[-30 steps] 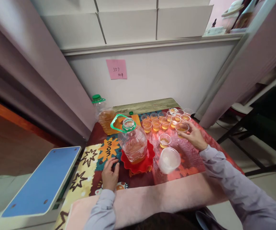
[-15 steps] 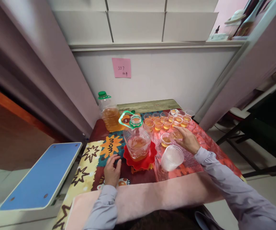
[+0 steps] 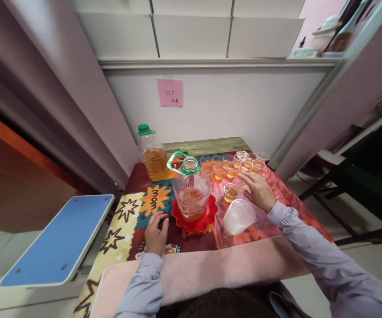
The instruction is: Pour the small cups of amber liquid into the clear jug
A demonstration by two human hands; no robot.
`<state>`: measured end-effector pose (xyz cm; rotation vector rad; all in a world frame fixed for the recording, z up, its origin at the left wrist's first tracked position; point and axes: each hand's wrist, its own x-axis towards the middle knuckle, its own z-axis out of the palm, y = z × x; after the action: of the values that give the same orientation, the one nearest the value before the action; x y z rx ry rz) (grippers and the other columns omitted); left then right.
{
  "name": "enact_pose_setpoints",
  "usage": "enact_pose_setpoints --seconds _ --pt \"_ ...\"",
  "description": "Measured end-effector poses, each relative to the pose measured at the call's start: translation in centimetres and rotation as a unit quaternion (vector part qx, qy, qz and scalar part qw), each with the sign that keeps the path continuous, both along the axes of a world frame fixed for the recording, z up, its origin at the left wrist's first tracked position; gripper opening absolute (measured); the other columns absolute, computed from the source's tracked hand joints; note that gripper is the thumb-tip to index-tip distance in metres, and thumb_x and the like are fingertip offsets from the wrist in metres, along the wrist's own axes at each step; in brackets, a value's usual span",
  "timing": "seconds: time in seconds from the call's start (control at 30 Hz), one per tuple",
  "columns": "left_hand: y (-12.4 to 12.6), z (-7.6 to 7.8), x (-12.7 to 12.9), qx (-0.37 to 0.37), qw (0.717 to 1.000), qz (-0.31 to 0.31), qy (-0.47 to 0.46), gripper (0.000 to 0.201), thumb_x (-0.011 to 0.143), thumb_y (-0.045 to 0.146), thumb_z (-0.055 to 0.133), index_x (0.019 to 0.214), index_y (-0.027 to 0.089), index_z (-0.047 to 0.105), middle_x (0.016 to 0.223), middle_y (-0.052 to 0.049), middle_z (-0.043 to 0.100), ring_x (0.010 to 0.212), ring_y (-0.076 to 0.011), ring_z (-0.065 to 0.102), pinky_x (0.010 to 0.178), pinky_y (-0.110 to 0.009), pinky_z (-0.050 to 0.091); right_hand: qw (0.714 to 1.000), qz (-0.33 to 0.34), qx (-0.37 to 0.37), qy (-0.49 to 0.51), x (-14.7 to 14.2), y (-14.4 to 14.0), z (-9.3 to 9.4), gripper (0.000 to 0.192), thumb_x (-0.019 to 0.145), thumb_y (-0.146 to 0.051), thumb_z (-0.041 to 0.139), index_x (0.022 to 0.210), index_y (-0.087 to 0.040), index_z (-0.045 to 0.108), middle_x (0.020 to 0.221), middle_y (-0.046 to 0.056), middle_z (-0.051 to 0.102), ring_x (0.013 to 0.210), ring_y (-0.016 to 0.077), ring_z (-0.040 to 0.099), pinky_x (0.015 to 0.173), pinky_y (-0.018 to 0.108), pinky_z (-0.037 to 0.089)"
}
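Note:
My right hand (image 3: 259, 191) reaches over the table with thumb and fingers around a small clear plastic cup (image 3: 243, 188), which they partly hide. Just left of it stands another clear cup (image 3: 230, 192) with amber liquid. A stack of plastic cups (image 3: 239, 217) leans in front of that hand. My left hand (image 3: 156, 234) rests on the tablecloth, holding nothing, its thumb apart from the bent fingers. To its right, an uncapped clear jug (image 3: 191, 196) with a green handle and a little amber liquid stands on a red scalloped tray (image 3: 195, 227).
Rows of filled clear cups (image 3: 232, 170) stand at the back right. A green-capped jug of amber liquid (image 3: 155, 163) is at the back left. A pink cloth (image 3: 210, 269) lies along the near edge. A blue board (image 3: 58, 238) sits left of the table.
My right hand stays at the cup with only a slight shift of its fingers. The left hand rests as before. The camera view has shifted slightly.

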<state>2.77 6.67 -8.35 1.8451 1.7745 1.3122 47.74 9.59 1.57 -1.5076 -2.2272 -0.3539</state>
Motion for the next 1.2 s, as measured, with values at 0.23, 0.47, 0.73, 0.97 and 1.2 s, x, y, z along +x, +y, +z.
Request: enact_pose_setpoints --seconds 0.23,0.47,0.73,0.97,1.2 --pt "0.0 -0.1 0.1 0.000 1.000 0.002 -0.007 0.025 0.090 0.044 0.060 0.094 0.023 0.074 0.113 -0.009 0.075 0.108 -0.0255 0.071 0.100 -0.042 0.056 0.999 0.015 -0.006 -0.032 -0.9 0.0 1.0 0.068 0.083 -0.006 0.054 0.148 -0.025 0.057 0.144 0.010 0.065 0.135 0.0320 0.057 0.121 0.053 0.037" --pt "0.0 0.0 0.2 0.003 1.000 0.006 -0.010 0.026 0.090 0.044 0.060 0.093 0.022 0.074 0.111 -0.009 0.075 0.107 -0.0252 0.071 0.099 -0.042 0.056 0.999 0.031 -0.010 -0.007 -1.4 0.0 1.2 0.058 0.091 -0.007 0.049 0.144 -0.026 0.061 0.144 0.009 0.066 0.137 0.0294 0.058 0.127 0.055 0.029" --pt "0.0 0.2 0.2 -0.001 1.000 0.002 -0.009 0.026 0.090 0.044 0.061 0.093 0.022 0.074 0.111 -0.009 0.075 0.107 -0.0254 0.071 0.099 -0.042 0.056 0.873 0.018 0.030 0.487 -3.6 -4.9 8.7 0.079 0.094 -0.052 0.071 0.158 -0.029 0.031 0.136 0.014 0.066 0.124 0.0304 0.068 0.103 0.052 0.059" --pt "0.0 0.2 0.2 -0.003 1.000 -0.003 -0.015 0.027 0.090 0.045 0.060 0.093 0.022 0.074 0.111 -0.009 0.075 0.107 -0.0252 0.070 0.101 -0.043 0.056 0.886 0.047 -0.024 0.461 -8.4 -10.8 10.0 0.070 0.094 -0.043 0.074 0.155 -0.029 0.043 0.139 0.014 0.065 0.121 0.0297 0.069 0.104 0.052 0.059" --pt "0.0 0.1 0.1 -0.003 1.000 -0.006 -0.024 0.027 0.089 0.046 0.061 0.093 0.023 0.074 0.112 -0.009 0.075 0.108 -0.0252 0.070 0.103 -0.044 0.055 0.956 0.041 -0.008 0.290 -8.5 -11.8 7.0 0.071 0.099 -0.054 0.062 0.159 -0.025 0.040 0.157 0.016 0.052 0.145 0.0366 0.050 0.118 0.062 0.045"
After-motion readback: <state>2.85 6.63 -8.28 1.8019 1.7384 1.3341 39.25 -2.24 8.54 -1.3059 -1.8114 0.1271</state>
